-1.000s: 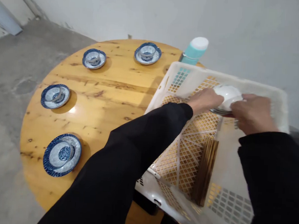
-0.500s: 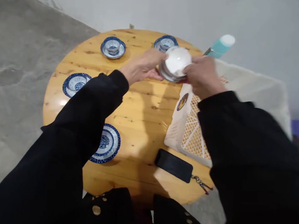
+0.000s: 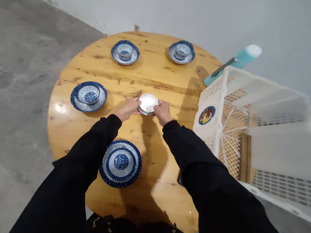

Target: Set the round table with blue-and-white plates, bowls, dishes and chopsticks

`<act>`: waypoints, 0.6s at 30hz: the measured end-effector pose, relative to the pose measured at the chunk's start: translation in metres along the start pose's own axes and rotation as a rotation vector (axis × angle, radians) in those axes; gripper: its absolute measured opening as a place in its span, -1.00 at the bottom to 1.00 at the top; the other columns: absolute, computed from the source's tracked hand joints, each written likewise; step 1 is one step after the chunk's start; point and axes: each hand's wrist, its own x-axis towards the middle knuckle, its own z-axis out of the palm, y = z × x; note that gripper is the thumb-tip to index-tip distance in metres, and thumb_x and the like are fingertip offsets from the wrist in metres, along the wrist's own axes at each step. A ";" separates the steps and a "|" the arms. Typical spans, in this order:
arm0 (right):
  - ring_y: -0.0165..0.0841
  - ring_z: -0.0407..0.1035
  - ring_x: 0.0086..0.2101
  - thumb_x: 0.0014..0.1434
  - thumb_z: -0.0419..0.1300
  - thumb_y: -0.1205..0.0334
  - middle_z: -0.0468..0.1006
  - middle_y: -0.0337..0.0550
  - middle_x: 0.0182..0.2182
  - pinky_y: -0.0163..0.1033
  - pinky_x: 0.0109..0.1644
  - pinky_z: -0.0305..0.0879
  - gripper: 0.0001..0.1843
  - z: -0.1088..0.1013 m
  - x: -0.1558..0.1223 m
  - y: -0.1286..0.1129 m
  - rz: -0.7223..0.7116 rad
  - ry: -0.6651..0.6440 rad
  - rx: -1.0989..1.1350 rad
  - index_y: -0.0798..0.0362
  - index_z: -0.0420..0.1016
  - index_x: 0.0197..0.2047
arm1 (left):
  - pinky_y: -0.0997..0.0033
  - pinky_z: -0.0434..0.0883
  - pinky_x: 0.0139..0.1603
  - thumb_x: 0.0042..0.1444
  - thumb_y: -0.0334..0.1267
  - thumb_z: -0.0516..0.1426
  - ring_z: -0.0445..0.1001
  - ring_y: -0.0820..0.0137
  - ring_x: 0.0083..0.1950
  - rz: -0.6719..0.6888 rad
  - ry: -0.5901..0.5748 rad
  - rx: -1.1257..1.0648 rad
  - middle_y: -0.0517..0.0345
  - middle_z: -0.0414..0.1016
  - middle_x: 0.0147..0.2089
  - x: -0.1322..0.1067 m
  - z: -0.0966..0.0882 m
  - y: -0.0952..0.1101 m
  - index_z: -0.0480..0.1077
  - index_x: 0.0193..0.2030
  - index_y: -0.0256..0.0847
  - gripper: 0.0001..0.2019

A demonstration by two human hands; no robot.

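A small stack of upturned white bowls [image 3: 148,103] rests on the middle of the round wooden table [image 3: 163,78]. My left hand [image 3: 128,108] grips its left side and my right hand [image 3: 162,111] grips its right side, fingers curled round the rim. Blue-and-white plates with small bowls stand around: one at the left [image 3: 88,96], two at the far edge [image 3: 125,52] [image 3: 182,51]. A bare blue-and-white plate [image 3: 120,163] lies near me, below my left forearm.
A white plastic crate [image 3: 264,102] stands on the table's right side with a bundle of wooden chopsticks [image 3: 245,157] inside. A teal bottle with a white cap [image 3: 240,60] stands behind it. A dark phone is mostly hidden under my right arm. Concrete floor lies left.
Both hands lifted the white bowls out of the crate, carried them left over the table, and lowered them onto the table's middle. The view swung left.
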 end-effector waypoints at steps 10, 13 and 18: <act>-0.19 0.47 -0.20 -0.06 0.07 0.33 0.56 0.03 -0.22 -0.06 -0.12 0.51 -0.52 0.010 0.033 0.002 0.054 0.062 0.021 0.19 0.47 -0.03 | 0.21 0.47 -0.01 0.12 -0.36 0.05 0.50 0.28 -0.04 0.063 0.078 0.060 -0.07 0.53 0.00 0.044 0.002 -0.002 0.42 -0.08 -0.21 -0.75; -0.13 0.45 -0.10 -0.03 0.07 0.31 0.55 0.04 -0.19 -0.01 -0.01 0.46 -0.56 0.010 0.040 0.005 0.022 0.082 -0.039 0.17 0.46 -0.04 | 0.27 0.47 -0.05 0.11 -0.37 0.03 0.49 0.29 -0.03 0.066 0.076 0.069 -0.07 0.54 0.03 0.053 0.002 -0.002 0.43 -0.04 -0.20 -0.70; -0.09 0.42 -0.03 0.01 0.05 0.28 0.54 0.08 -0.14 0.04 0.07 0.41 -0.52 0.009 0.049 0.010 -0.033 0.056 -0.153 0.17 0.42 0.03 | 0.32 0.47 -0.06 0.10 -0.39 0.02 0.49 0.29 0.00 0.072 0.067 0.043 -0.05 0.54 0.05 0.065 0.002 -0.003 0.43 0.03 -0.20 -0.64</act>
